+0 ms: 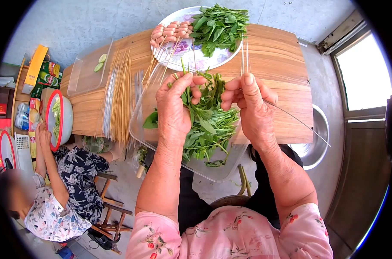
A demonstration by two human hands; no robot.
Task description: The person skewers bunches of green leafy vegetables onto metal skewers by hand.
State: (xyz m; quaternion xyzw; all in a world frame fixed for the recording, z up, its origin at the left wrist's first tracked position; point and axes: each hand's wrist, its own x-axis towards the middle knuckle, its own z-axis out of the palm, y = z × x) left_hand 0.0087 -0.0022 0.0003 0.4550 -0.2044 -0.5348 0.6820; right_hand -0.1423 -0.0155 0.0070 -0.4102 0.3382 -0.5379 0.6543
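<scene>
My left hand (173, 101) is closed in a pinch on a few leafy green stems (188, 93), with cut ends sticking up past the fingers. My right hand (253, 103) grips a thin metal skewer (299, 122) between thumb and fingers; its long end slants down to the right. Both hands are over a clear plastic tray (137, 131) filled with loose leafy greens (211, 131). Behind them, a flowered white plate (183, 54) bears skewered small sausages (170, 32) and a bunch of greens (222, 26) on metal skewers.
Bamboo skewers (121, 97) and metal skewers (107, 103) lie on the wooden table (276, 52). A clear container (81, 82) with green slices stands at left. Another person (57, 185) sits left beside a red-rimmed basin (66, 123). A metal bowl (319, 138) is at right.
</scene>
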